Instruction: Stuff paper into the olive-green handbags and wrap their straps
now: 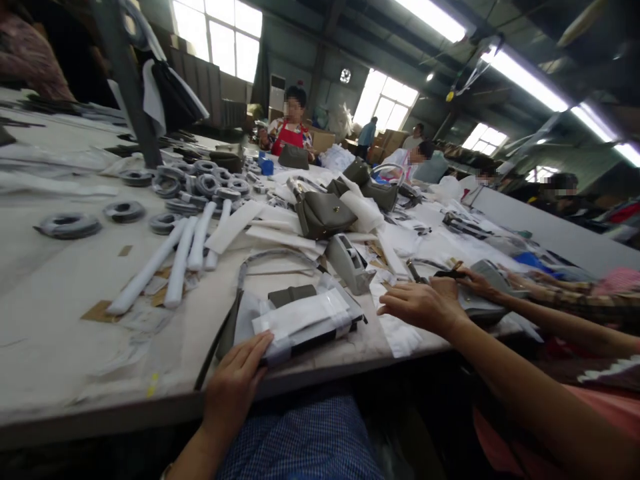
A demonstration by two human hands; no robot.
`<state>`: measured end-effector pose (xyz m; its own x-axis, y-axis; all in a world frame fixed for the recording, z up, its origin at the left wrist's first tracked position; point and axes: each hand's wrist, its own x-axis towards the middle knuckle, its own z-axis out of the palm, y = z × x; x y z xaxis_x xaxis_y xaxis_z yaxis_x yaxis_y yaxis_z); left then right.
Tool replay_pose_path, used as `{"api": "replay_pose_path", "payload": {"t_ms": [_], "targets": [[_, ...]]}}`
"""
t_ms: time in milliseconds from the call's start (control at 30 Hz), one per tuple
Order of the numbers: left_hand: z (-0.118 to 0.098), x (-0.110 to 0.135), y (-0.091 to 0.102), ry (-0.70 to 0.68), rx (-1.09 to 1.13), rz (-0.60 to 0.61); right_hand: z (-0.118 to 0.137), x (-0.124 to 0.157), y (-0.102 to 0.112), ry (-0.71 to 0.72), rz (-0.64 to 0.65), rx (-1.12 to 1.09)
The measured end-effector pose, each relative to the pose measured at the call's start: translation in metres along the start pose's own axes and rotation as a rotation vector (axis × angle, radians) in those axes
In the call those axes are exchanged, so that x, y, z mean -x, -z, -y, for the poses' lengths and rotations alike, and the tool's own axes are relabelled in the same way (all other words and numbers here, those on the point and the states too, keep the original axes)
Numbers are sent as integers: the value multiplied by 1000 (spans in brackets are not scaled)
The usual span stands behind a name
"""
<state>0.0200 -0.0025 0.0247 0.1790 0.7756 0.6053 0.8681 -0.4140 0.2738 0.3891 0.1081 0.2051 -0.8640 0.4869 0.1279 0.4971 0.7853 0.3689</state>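
Partly under LH (235, 380): bag (293, 295) (w/ wrap (300, 317))

Bag (293, 295) olive-grey; wrapping (300, 320) white; foam rolls (181, 263) white; tape dispenser (345, 260) grey; apron (287, 139) red; lap cloth (305, 437) blue-checked.

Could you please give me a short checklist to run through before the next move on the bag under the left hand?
1. Left hand on the partly covered bag: ok, its fingers touch the near left part.
2. Left hand's grip: cannot tell, the thumb's hold is unclear.
3. Bag fully covered: not ok, dark parts show around the white material.
4. Strap tucked in: not ok, it arches out beyond the bag's far side.
5. Tape dispenser nearby: ok, it stands just beyond the bag and looks reachable.
6. Right hand's position: cannot tell, the bare hand to the right of the bag may be a co-worker's.
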Motion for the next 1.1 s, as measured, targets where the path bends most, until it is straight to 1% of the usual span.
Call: {"api": "replay_pose_path", "payload": {"t_ms": [100, 200, 267, 333, 400, 500, 633, 833, 967, 1100], "targets": [[-4, -2, 3, 54, 39, 21, 30, -39, 7, 183, -53, -124], [-7, -2, 4, 101, 68, 20, 59, -82, 2, 327, -31, -232], [-9, -2, 3, 125, 86, 20, 71, -111, -3, 404, 20, -270], [-9, -1, 2, 140, 110, 11, 79, -138, -9, 475, 90, -293], [-9, -1, 0, 155, 138, -5, 82, -161, -15, 531, 167, -306], [-9, -1, -2, 184, 178, -31, 84, -188, -22, 568, 265, -293], [-11, -2, -3, 213, 210, -48, 89, -212, -30, 605, 361, -262], [-13, -1, -3, 220, 202, -38, 96, -233, -35, 636, 462, -229], [-13, 0, -3, 190, 159, -51, 102, -250, -39, 631, 558, -183], [-13, -1, -3, 156, 139, -50, 106, -264, -43, 663, 611, -180]]}}
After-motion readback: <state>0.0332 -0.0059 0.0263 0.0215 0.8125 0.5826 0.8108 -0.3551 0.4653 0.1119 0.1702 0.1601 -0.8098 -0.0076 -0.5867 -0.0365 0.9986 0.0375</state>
